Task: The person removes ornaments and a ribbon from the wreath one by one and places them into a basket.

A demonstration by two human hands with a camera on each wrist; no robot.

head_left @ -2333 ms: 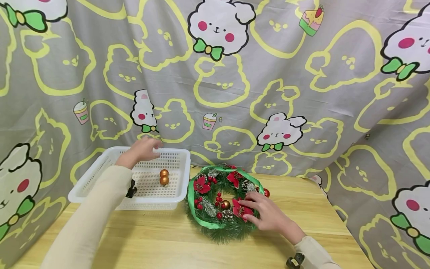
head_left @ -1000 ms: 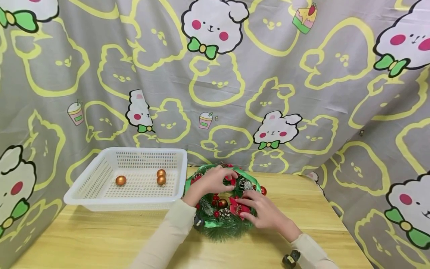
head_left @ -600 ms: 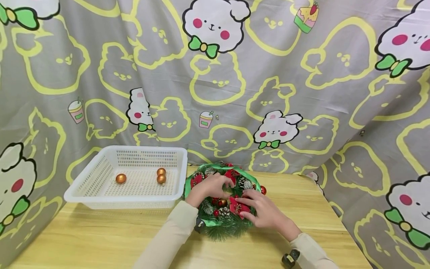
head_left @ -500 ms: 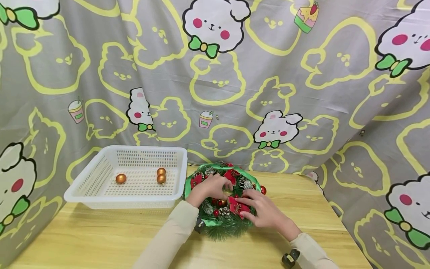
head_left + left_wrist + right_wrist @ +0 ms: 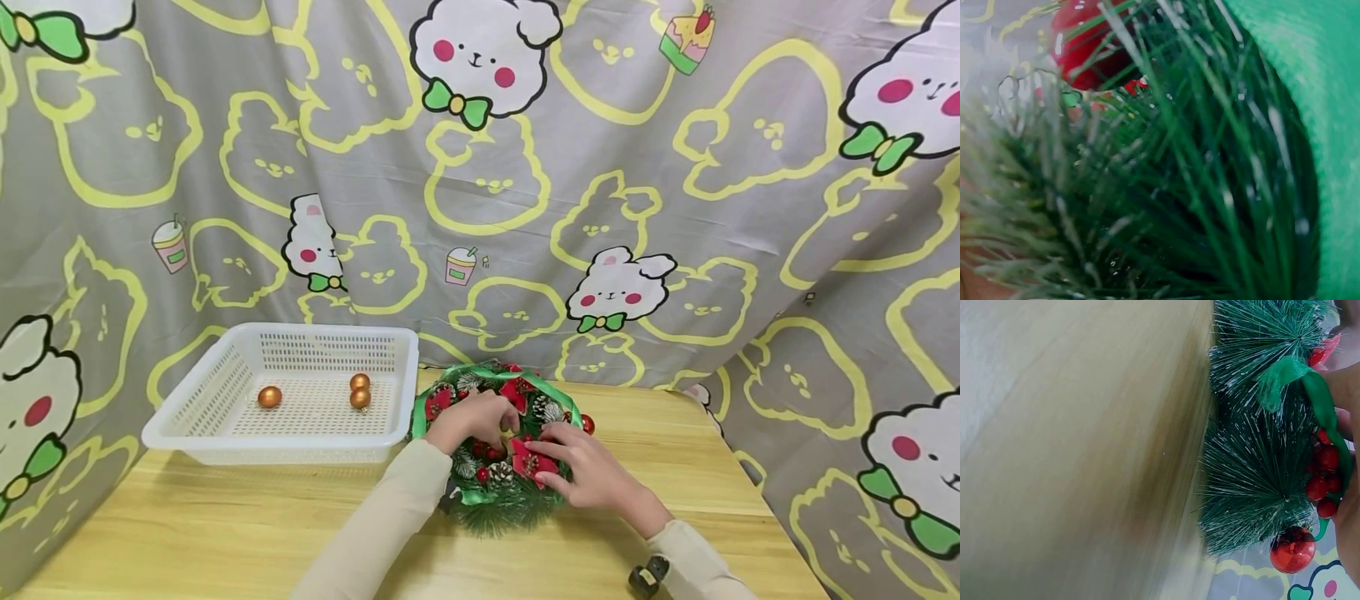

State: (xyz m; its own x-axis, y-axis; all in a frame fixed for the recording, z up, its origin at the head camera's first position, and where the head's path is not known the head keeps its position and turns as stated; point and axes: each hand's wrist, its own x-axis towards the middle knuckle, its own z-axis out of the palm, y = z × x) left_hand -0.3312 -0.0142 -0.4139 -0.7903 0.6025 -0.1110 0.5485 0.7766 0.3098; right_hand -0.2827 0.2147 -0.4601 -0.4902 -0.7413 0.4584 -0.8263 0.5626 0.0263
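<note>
A green wreath [image 5: 495,517] with red poinsettias, pine cones, red berries and a green ribbon [image 5: 1316,394] lies on the table. My left hand [image 5: 483,414] reaches into its middle, fingers bent downward; the fingertips are hidden among the berries, so what they hold cannot be seen. At the wreath's right side my right hand [image 5: 592,471] grips it, thumb and fingers around a red poinsettia [image 5: 532,461]. In the left wrist view, green needles [image 5: 1210,187] and a red ball [image 5: 1088,44] fill the picture close up. A shiny red bauble [image 5: 1292,550] hangs at the wreath's edge.
A white perforated basket [image 5: 285,446] stands left of the wreath, with three copper-gold baubles [image 5: 270,397] inside. The wooden table [image 5: 225,533] meets a patterned grey curtain [image 5: 495,292] behind. A black wrist device [image 5: 648,575] sits on the right sleeve.
My left hand has moved right from above the basket to the wreath, then down into its middle. The gold bauble there has gone out of sight behind that hand. My right hand stays in place.
</note>
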